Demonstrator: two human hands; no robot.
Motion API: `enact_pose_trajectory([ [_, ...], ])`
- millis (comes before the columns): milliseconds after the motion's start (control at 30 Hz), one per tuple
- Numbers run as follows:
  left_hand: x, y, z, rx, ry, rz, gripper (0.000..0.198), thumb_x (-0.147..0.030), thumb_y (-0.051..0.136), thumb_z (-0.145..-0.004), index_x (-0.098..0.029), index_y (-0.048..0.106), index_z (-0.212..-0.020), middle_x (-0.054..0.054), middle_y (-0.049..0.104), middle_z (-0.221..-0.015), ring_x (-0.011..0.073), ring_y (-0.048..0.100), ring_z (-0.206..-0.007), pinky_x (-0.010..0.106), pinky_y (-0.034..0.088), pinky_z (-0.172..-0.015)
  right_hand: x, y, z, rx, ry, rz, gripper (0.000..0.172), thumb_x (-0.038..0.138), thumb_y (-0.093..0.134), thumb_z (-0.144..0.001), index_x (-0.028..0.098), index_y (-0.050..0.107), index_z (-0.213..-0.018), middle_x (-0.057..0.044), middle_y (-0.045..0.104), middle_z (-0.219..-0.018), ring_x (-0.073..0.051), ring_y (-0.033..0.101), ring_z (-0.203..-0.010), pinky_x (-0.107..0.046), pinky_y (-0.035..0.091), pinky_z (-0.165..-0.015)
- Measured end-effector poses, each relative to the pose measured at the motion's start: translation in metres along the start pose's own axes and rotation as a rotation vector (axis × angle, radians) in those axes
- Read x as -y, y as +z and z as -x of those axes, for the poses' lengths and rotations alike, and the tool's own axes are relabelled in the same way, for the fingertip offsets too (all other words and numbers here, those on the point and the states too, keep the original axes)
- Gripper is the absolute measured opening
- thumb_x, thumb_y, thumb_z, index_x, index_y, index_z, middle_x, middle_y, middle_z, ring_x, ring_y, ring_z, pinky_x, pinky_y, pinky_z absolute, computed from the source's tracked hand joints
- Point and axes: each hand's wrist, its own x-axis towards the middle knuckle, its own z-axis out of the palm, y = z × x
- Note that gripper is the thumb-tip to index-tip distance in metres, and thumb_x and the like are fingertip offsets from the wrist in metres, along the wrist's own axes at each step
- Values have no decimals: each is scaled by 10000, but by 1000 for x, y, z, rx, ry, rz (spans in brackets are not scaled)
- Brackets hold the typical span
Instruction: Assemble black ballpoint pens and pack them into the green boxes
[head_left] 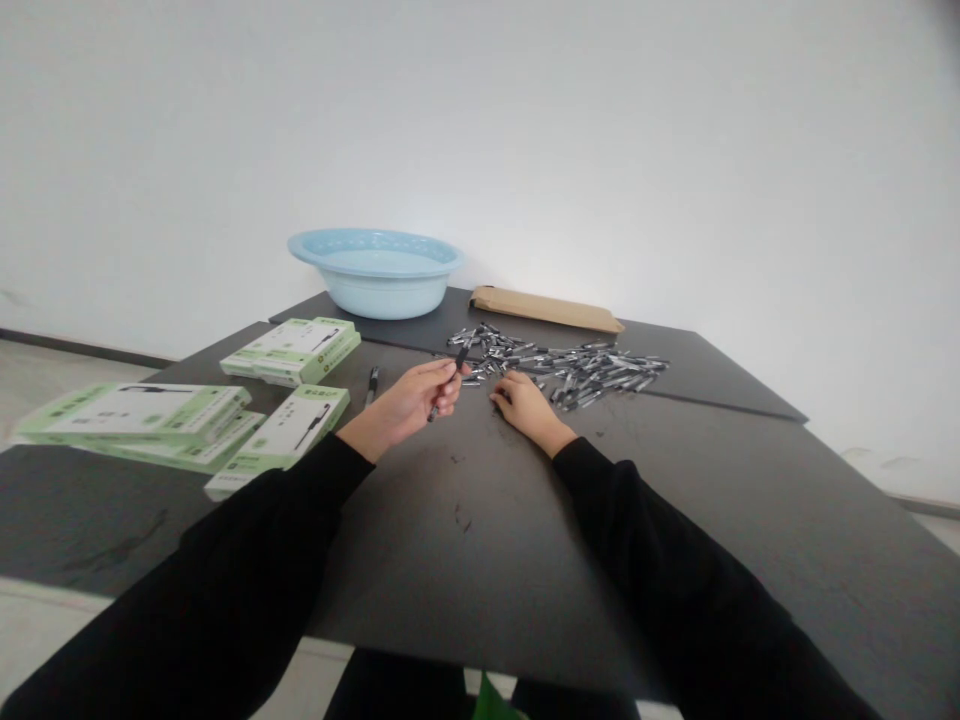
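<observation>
the left hand (409,402) is pinching a slim black pen (448,381) between closed fingers above the dark table (465,520), while the right hand (525,405) is resting flat, fingers together, beside the pen pile (562,362).

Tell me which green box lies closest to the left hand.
The angled box right beside the left hand; the others lie farther left or back.

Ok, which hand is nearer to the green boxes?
Left. The left hand, holding a pen, is just right of the boxes; the right hand lies farther right, at the pile of metal pieces.
</observation>
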Motion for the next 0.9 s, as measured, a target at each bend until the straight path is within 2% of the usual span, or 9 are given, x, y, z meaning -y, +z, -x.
enact_pose_trajectory([
  [267, 14, 6, 1, 16, -70, -69, 162, -269, 623, -836, -118, 606, -891, -40, 414, -600, 67, 374, -482, 189, 307, -453, 23, -43, 60, 173, 59, 117, 170, 177, 535, -904, 145, 639, -774, -86, 607, -839, -180, 572, -774, -269, 427, -737],
  [433, 29, 19, 5, 55, -126, -169, 217, -322, 629, -826, -116, 618, -892, -29, 432, -616, 70, 373, -505, 204, 270, -461, 29, -69, 91, 268, 103, 182, 166, 137, 516, -907, 155, 646, -804, -88, 632, -864, -181, 594, -771, -267, 413, -722],
  [600, 37, 24, 9, 140, -191, -249, 246, -339, 645, -813, -112, 625, -906, -26, 444, -629, 67, 361, -516, 220, 252, -479, 33, -75, 100, 264, 100, 215, 189, 98, 482, -907, 148, 635, -808, -94, 630, -862, -184, 593, -763, -269, 413, -711],
  [733, 41, 20, 6, 133, -204, -292, 253, -345, 640, -813, -115, 625, -918, -28, 440, -631, 69, 358, -513, 220, 239, -471, 36, -76, 99, 275, 81, 259, 221, 132, 475, -910, 157, 629, -755, -103, 618, -844, -185, 581, -733, -280, 409, -689],
  [900, 42, 18, 3, 135, -216, -332, 259, -353, 635, -814, -120, 626, -927, -30, 441, -637, 68, 358, -510, 219, 249, -468, 35, -74, 99, 272, 106, 221, 210, 112, 468, -894, 158, 639, -780, -95, 624, -827, -186, 589, -749, -279, 406, -697],
])
